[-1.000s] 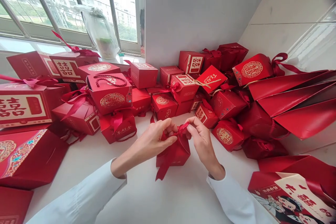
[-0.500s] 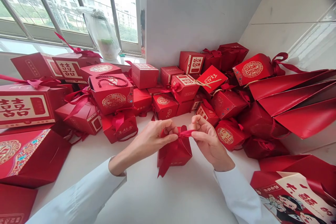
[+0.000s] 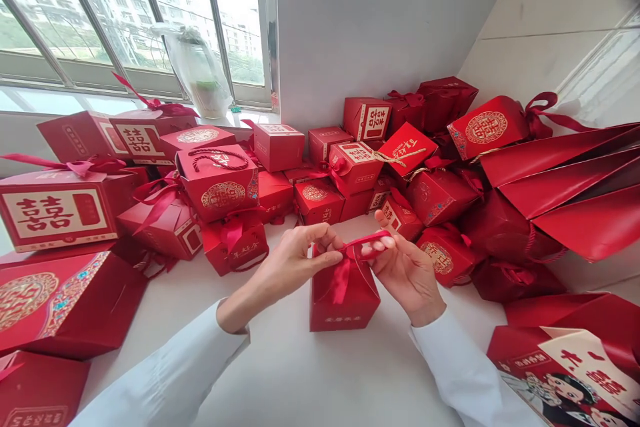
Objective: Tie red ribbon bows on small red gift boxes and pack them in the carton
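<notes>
A small red gift box (image 3: 345,303) stands upright on the white table, with faint lettering low on its front. Red ribbon (image 3: 367,239) runs across its top, and one tail hangs down the front face. My left hand (image 3: 305,255) pinches the ribbon at the box's top left, thumb against fingers. On the other side my right hand (image 3: 407,273) grips a loop of the ribbon between thumb and fingers, holding it stretched to the right above the box. The knot area is partly hidden behind my left fingertips.
Many red gift boxes surround the work spot, among them a rope-handled box (image 3: 220,180) and a large box (image 3: 55,207) at left. Red bags (image 3: 585,193) lean at right, and a printed bag (image 3: 575,373) lies front right. A plastic-wrapped jar (image 3: 203,80) stands on the windowsill.
My right hand has drawn the ribbon out into a longer loop. The ribbon tail has shifted from the box's lower left to its front. The view has moved slightly.
</notes>
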`<state>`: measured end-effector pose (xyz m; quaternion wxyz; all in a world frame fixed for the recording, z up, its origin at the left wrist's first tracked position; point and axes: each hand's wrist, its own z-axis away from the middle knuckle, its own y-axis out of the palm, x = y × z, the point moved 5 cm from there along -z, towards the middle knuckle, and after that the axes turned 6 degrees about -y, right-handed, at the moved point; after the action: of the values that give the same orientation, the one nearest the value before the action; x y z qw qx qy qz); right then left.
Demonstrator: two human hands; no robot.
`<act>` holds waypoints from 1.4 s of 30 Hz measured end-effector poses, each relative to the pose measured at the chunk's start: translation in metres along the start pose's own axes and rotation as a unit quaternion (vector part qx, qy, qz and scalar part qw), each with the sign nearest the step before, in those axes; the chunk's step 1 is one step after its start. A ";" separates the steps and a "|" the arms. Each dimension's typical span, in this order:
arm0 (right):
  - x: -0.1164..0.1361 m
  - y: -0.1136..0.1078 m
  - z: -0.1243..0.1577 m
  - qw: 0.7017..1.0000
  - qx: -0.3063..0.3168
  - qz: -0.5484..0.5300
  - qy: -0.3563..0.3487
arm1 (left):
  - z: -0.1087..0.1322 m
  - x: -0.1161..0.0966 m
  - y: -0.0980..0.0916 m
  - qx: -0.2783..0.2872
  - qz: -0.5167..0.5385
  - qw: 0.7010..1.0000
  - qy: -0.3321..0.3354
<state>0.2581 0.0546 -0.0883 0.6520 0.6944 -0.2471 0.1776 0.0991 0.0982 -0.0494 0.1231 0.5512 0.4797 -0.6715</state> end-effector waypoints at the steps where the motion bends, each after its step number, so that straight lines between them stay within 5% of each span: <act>1: -0.001 0.002 -0.001 1.000 0.013 0.009 0.009 | 0.000 0.000 -0.001 -0.012 0.003 1.000 -0.001; 5: 0.000 0.013 -0.013 0.997 0.047 0.054 0.002 | -0.001 0.002 -0.002 -0.032 0.024 0.999 -0.006; 11: 0.031 0.025 -0.033 0.981 0.051 0.141 -0.126 | -0.003 0.004 -0.004 -0.055 0.054 0.997 -0.011; 21: 0.064 0.038 -0.037 0.899 0.088 0.389 -0.179 | -0.003 -0.001 -0.004 -0.060 0.049 0.995 -0.057; 29: 0.068 0.041 -0.033 0.849 0.101 0.500 -0.138 | -0.002 -0.003 -0.003 -0.058 0.139 0.986 -0.073; 36: 0.027 0.041 -0.031 0.797 0.198 0.571 -0.008 | -0.003 -0.006 0.002 -0.040 0.131 0.989 -0.064; 38: 0.022 0.040 -0.032 0.807 0.207 0.554 0.006 | -0.002 -0.007 0.001 -0.042 0.121 0.990 -0.060; 42: 0.024 0.039 -0.033 0.873 0.160 0.460 0.024 | -0.001 -0.009 0.001 -0.034 0.068 0.996 -0.039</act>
<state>0.2575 0.0838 -0.0399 0.3826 0.5923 -0.4912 0.5115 0.1035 0.0958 -0.0420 0.2061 0.5513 0.4581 -0.6661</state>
